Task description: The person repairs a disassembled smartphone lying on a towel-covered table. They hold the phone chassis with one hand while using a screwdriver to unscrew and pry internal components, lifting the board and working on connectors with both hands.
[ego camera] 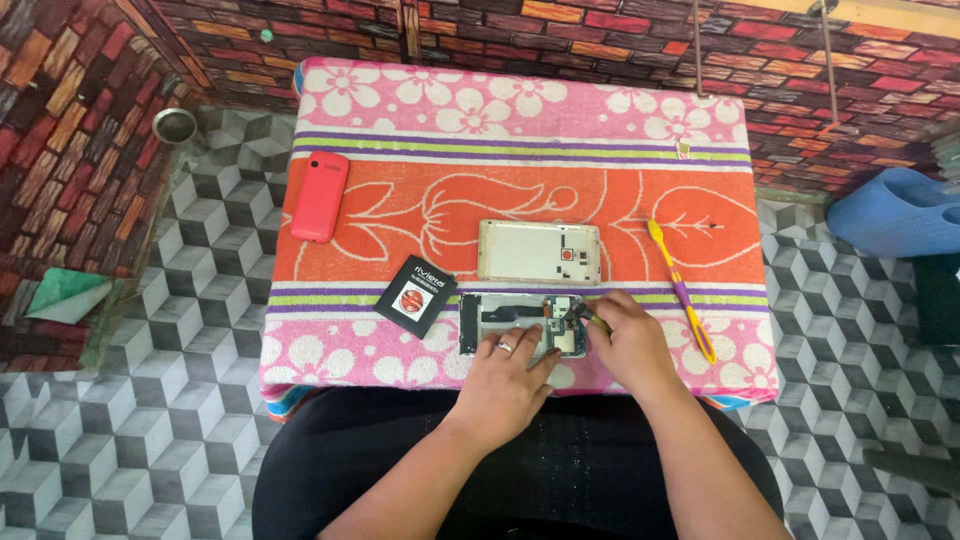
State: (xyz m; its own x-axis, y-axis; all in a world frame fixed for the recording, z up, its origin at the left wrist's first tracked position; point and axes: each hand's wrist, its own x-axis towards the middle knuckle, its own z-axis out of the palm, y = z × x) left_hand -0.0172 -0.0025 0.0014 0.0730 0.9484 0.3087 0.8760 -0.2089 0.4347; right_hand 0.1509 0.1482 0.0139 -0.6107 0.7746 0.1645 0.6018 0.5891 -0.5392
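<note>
Phone repair sits at the probing stage, as we judge it: our opened smartphone (522, 322), back off and circuit board exposed, lies on the floral towel (520, 150) at the near edge of the small table, just before our lap. We press our left hand (508, 372) flat on the phone's lower edge, fingers spread, to keep it from sliding. Our right hand (628, 340) pinches a slim tool (588, 316), tip down on the board's right end; what kind of tip it has we cannot tell. The removed pale back cover (538, 251) rests just beyond the phone, a black battery (415, 295) lies to its left, a red phone (320, 196) farther left. A yellow and purple toothbrush (681, 290) lies to the right. Our next move, we think, calls for a steady left hand and light pressure from the tool, since the parts there look small.
</note>
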